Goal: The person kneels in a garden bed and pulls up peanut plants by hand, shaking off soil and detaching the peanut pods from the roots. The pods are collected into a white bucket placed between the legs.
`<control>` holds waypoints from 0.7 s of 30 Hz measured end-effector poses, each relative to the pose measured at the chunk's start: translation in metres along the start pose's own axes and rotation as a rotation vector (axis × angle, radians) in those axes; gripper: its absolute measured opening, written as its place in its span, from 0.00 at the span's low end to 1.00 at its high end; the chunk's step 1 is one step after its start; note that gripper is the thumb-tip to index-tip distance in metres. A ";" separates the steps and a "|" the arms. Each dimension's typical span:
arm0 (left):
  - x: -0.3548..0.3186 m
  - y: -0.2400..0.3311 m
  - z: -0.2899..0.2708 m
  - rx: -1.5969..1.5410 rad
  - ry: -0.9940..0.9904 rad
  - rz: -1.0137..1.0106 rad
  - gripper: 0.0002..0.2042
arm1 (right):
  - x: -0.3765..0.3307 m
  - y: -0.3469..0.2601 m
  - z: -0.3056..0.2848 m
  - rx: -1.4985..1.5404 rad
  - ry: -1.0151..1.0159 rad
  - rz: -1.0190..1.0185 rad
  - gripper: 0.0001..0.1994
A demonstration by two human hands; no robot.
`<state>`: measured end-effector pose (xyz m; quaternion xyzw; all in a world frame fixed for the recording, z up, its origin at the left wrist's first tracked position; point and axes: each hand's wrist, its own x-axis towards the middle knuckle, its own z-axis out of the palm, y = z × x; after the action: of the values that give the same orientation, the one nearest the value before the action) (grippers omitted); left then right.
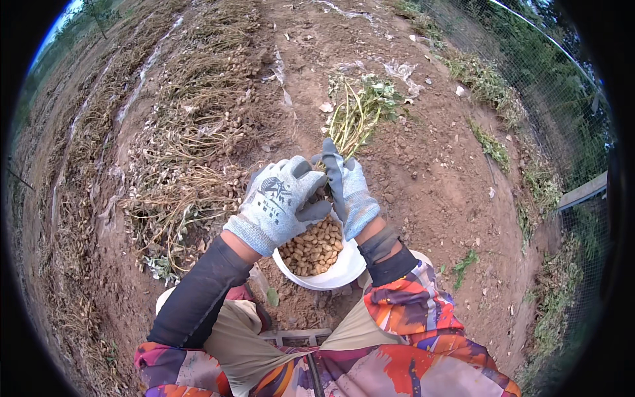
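Note:
Both my hands wear grey-white knit gloves with dark grey coated fingers. My right hand (349, 192) is closed around the stems of a peanut plant (357, 116), whose leafy tops point away from me. Close beside it, my left hand (278, 198) curls its fingers and thumb at the plant's root end; what lies inside its grip is mostly hidden. Right under both hands stands a white bucket (350, 266), partly filled with tan peanuts in their shells (309, 251). The gloves cover the bucket's far rim.
On the left, rows of pulled, drying peanut plants (198, 126) lie on the soil, with strips of plastic film (149, 69) between them. A mesh fence (522, 59) runs along the right. My knees flank the bucket; a small green weed (465, 263) grows to the right.

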<state>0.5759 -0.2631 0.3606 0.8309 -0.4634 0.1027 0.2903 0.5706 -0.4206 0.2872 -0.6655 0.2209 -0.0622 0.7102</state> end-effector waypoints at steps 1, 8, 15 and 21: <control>-0.001 0.002 0.006 0.026 -0.020 -0.059 0.14 | -0.003 -0.001 0.007 0.046 -0.013 0.002 0.34; -0.004 -0.023 0.018 -0.454 0.131 -0.239 0.01 | -0.021 -0.013 0.001 -0.025 -0.184 -0.505 0.25; -0.010 -0.023 0.018 -0.408 -0.167 -0.532 0.10 | -0.024 -0.019 0.007 0.068 -0.143 -0.121 0.10; -0.005 -0.005 0.005 -0.480 -0.189 -0.416 0.05 | 0.011 0.013 -0.004 -0.004 0.058 -0.158 0.09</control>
<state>0.5767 -0.2605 0.3528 0.8215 -0.3197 -0.1486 0.4481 0.5758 -0.4271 0.2722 -0.6802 0.1884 -0.1371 0.6950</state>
